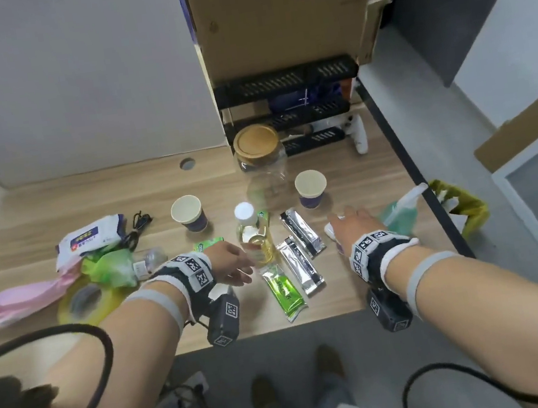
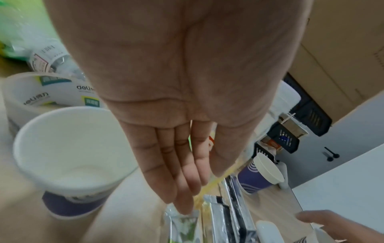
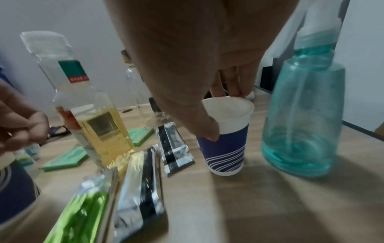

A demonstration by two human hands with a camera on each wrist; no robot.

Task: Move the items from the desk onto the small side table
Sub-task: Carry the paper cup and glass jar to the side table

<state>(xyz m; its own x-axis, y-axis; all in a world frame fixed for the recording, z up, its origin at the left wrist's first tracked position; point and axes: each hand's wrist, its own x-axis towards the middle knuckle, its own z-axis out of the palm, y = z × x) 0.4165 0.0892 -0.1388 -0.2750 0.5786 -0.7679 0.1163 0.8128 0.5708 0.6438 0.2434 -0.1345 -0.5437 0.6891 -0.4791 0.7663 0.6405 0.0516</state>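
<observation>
Paper cup [image 1: 311, 188] stands upright on the counter [image 1: 54, 213] just beyond the right hand [image 1: 350, 225], whose fingers [image 3: 234, 85] hang spread and empty above its rim (nearer than the left hand [image 1: 230, 261], loosely open beside the oil bottle [image 1: 254, 237]).

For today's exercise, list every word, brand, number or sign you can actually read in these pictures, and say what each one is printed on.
"deli": inside the core of the tape roll, printed more than once.
Bottle label: green and red bands with print, too blurred to read.
Wipes pack: coloured print, too small to read.
Sachets: print unreadable.
Small bottle lying on its side: label too blurred.
Wrist bands: square black-and-white marker codes, no words.
</observation>
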